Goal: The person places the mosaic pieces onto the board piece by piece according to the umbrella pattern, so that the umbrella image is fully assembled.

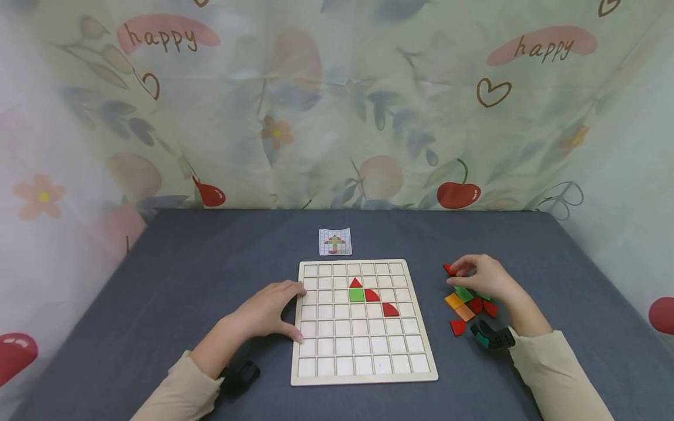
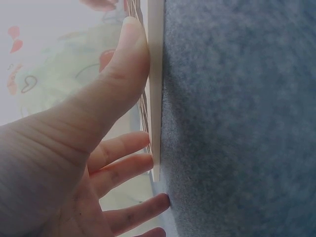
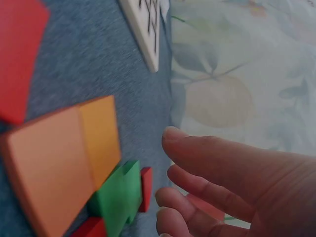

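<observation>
A pale wooden grid board (image 1: 343,345) lies on the table. On it are a red triangle (image 1: 355,283), a green square (image 1: 356,294) and two red quarter-circle pieces, one beside the green square and one (image 1: 390,309) lower right. Along the board's left edge, my left hand (image 1: 263,310) rests with thumb and fingers spread wide; the thumb touches the rim in the left wrist view. My right hand (image 1: 484,276) hovers over the loose pieces, thumb apart from the fingers. Its fingertips are close to a red piece (image 1: 449,269); whether they touch it is unclear.
Under and near my right hand lie green pieces (image 1: 464,294), orange squares (image 1: 459,307) and several red pieces, one (image 1: 457,327) set apart toward me. A small printed pattern card (image 1: 334,241) sits behind the board. A patterned curtain (image 1: 337,117) rises at the table's back edge.
</observation>
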Demonstrator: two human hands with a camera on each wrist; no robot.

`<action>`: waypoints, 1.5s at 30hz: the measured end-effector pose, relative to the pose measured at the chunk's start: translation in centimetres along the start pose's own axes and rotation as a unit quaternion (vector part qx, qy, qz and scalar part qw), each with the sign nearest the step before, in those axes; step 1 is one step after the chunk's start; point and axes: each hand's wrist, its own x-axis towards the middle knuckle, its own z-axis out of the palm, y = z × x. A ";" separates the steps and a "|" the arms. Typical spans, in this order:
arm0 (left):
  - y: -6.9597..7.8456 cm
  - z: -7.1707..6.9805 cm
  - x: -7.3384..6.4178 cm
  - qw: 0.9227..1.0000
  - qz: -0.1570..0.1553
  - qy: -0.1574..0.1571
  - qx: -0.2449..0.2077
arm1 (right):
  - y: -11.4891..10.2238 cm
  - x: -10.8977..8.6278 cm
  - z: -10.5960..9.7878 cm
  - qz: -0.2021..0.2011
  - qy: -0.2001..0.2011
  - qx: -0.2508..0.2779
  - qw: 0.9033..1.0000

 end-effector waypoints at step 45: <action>-0.3 0.3 0.2 1.000 0.001 0.005 -0.004 | -0.7 -0.5 0.9 -0.004 0.040 -0.017 0.999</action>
